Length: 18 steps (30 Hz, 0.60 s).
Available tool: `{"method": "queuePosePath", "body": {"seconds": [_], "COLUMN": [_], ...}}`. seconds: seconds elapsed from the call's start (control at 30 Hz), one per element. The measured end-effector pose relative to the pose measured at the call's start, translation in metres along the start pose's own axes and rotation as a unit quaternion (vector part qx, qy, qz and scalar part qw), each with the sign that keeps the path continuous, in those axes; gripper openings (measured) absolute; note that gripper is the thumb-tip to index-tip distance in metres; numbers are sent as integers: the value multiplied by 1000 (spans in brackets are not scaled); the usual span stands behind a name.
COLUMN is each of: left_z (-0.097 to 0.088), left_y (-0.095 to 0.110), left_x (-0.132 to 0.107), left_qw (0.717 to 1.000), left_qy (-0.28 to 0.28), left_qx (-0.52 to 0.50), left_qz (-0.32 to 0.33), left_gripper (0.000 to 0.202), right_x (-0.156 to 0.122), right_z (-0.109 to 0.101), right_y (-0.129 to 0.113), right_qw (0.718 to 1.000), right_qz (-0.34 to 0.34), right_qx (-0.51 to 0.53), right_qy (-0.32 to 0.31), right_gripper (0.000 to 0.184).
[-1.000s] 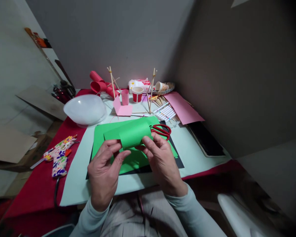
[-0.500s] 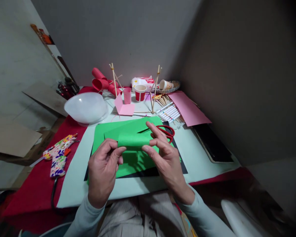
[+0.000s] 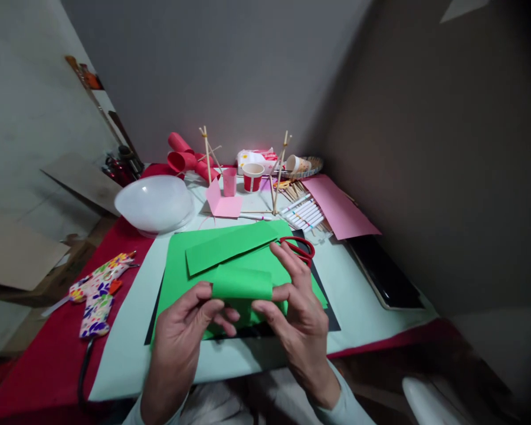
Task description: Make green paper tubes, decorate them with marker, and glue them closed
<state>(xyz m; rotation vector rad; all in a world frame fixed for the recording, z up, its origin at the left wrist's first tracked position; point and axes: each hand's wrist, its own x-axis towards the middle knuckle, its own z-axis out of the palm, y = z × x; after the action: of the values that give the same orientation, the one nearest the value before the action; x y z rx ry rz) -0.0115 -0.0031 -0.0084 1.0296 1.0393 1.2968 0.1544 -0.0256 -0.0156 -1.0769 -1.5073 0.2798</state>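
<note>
My left hand (image 3: 183, 327) and my right hand (image 3: 298, 301) hold a rolled piece of green paper (image 3: 242, 284) between them, the fingers of each pinched on one end of the roll. The roll hangs just above a flat green sheet (image 3: 181, 268) that lies on a black sheet (image 3: 323, 316). A second green strip (image 3: 230, 245) rests on the flat sheet beyond the roll. Red-handled scissors (image 3: 301, 248) lie right behind my right fingers.
A white bowl (image 3: 154, 203) sits upside down at the left. A patterned glue gun (image 3: 98, 289) lies on the red cloth. Pink paper (image 3: 340, 206), markers (image 3: 303, 211), stick frames (image 3: 278, 171), cups (image 3: 252, 176) and red paper rolls (image 3: 181, 154) stand at the back. A black tablet (image 3: 384, 271) lies at the right.
The green roll has come down and toward me and has been wound tighter. The strip that hung from it now lies flat on the sheet.
</note>
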Motion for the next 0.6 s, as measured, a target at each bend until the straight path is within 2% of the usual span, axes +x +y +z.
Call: {"method": "queuePosePath", "body": {"seconds": [0.1, 0.2, 0.23, 0.3, 0.37, 0.4, 0.43, 0.47, 0.53, 0.6], "left_z": [-2, -11, -14, -18, -19, -18, -16, -14, -10, -7], "left_y": [-4, -8, -8, -6, 0, 3, 7, 11, 17, 20], "left_x": [-1, -2, -3, -4, -4, -4, -4, -4, -4, -5], "left_qw": [998, 990, 978, 932, 876, 855, 840, 829, 819, 814], "left_qy": [49, 65, 66, 43, -6, -28, -46, -59, -81, -95], "left_qx": [-24, 72, 125, 224, 280, 293, 304, 315, 337, 344], "left_qz": [11, 102, 155, 283, 393, 426, 446, 457, 458, 459], "left_gripper": [43, 30, 21, 10, 19, 22, 24, 26, 27, 26], "right_x": [-3, -4, -4, -4, -5, -5, -6, -6, -7, -6], "right_z": [-1, -6, -8, -13, -17, -19, -20, -21, -23, -25], "right_y": [-5, -10, -11, -11, -9, -7, -5, -2, 2, 3], "right_qw": [998, 999, 999, 991, 964, 948, 937, 932, 942, 958], "right_qz": [-55, -44, -15, 65, 153, 186, 205, 210, 184, 150], "right_qx": [-25, -3, 22, 102, 205, 247, 277, 290, 276, 236], "right_qy": [7, -18, -28, -53, -73, -74, -66, -51, -38, -70], "right_gripper": [16, 18, 22, 31, 32, 27, 23, 26, 48, 58]}}
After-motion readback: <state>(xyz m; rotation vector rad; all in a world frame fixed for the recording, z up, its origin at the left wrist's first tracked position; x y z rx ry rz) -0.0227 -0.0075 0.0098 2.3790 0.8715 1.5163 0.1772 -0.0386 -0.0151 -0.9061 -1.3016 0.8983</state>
